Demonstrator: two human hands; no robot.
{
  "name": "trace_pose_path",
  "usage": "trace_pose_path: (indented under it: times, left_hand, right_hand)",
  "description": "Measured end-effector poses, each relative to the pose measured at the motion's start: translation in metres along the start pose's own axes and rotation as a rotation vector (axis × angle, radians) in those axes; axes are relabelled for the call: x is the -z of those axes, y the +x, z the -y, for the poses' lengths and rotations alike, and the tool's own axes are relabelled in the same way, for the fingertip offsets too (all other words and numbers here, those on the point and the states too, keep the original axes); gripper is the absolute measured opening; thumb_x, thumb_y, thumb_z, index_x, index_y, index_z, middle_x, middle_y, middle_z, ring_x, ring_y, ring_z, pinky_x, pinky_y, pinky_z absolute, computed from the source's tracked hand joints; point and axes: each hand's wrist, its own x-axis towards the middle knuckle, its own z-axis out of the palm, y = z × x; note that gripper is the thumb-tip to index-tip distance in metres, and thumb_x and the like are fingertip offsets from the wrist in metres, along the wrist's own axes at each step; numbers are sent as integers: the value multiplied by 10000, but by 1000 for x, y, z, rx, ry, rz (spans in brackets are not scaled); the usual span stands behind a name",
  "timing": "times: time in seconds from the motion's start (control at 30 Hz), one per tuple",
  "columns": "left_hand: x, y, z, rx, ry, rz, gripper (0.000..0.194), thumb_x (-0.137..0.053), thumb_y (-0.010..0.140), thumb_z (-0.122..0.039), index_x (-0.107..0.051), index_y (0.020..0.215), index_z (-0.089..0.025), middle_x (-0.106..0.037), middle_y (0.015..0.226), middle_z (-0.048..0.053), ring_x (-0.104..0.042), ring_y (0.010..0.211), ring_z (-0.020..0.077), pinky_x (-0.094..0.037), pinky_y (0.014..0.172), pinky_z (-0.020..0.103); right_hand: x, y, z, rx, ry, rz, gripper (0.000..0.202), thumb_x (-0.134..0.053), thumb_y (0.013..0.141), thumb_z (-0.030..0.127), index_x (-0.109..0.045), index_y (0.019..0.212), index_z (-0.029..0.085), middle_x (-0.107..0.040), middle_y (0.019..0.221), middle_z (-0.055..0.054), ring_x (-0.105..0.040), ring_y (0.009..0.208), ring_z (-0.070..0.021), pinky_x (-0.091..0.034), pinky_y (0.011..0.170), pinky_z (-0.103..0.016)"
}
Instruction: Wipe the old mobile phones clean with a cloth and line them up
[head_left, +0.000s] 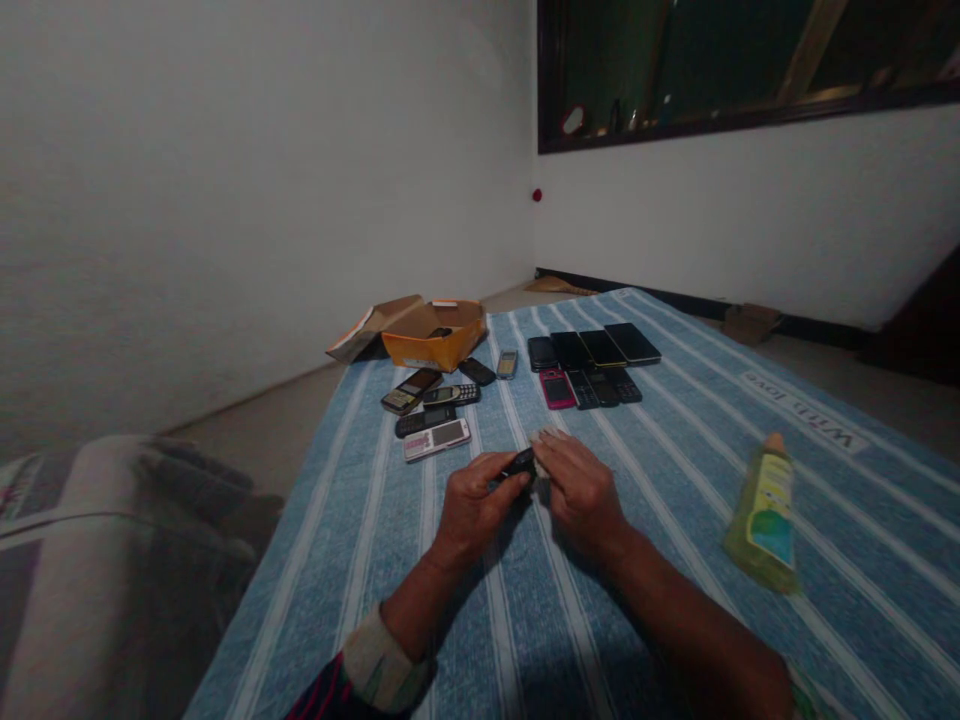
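Over the middle of the striped blue cloth (pixel 390 520), my left hand (pixel 474 505) grips a small black phone (pixel 517 463) between thumb and fingers. My right hand (pixel 581 490) presses a pale cloth (pixel 538 462) against the phone's right end, its fingers closed together. Several phones lie loosely beyond my left hand, among them a white and pink one (pixel 437 440) and a silver-black one (pixel 412 391). Beyond my right hand, phones stand in two neat rows, with a pink one (pixel 557 389) at the front left and a large black one (pixel 632 342) at the back right.
An open orange box (pixel 431 350) with something dark inside sits at the far left of the cloth. A bottle of yellow-green liquid (pixel 765 520) lies on the right. A grey covered object (pixel 112 580) is at the lower left, and white walls rise behind.
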Motion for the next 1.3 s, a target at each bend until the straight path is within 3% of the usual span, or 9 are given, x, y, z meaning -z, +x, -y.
trace_pose_path:
  times: [0.2,0.4,0.7,0.93,1.17,1.3]
  left_hand:
    - [-1,-2,1,-14,5,-39,192,-650,779,-264,-756,926,-201,-741,847,50,-673,763,202,-529,734,327]
    - [-3,-2,-3,-54,16,-57,189,-632,772,-232,-756,912,-207,-745,872,43,-679,819,207,-526,795,320]
    - [-1,-3,-2,-30,36,-51,183,-658,782,-265,-757,920,-196,-739,827,51,-671,749,200,-526,734,329]
    - [-2,-3,0,-69,58,-57,209,-637,784,-234,-749,956,-200,-746,911,61,-678,822,211,-534,798,343]
    - [-2,-3,2,-80,83,-55,183,-653,798,-283,-749,934,-208,-741,845,52,-678,746,198,-538,724,329]
    - [-2,-3,2,-93,86,-57,183,-641,797,-263,-746,935,-205,-742,864,50,-680,764,195,-537,736,318]
  right_hand:
    - [3,2,-4,-54,70,-26,450,-390,837,8,-667,1172,124,-709,1099,-154,-645,1100,-250,-540,957,-451]
    - [3,7,13,97,41,10,340,-433,901,64,-657,1150,119,-692,1141,-164,-595,1179,-261,-492,1012,-468]
    - [3,1,-11,-102,11,-3,439,-384,820,6,-693,1103,134,-727,1032,-139,-671,1041,-240,-556,935,-441]
    - [3,8,12,68,53,16,342,-413,912,85,-658,1145,132,-693,1141,-150,-594,1181,-248,-501,1010,-465]
    - [2,2,-10,-85,-19,-7,415,-371,834,19,-696,1068,125,-728,991,-146,-684,1001,-236,-570,909,-419]
    - [5,4,-1,-38,52,-11,418,-388,866,42,-654,1171,144,-699,1123,-142,-625,1133,-243,-525,982,-457]
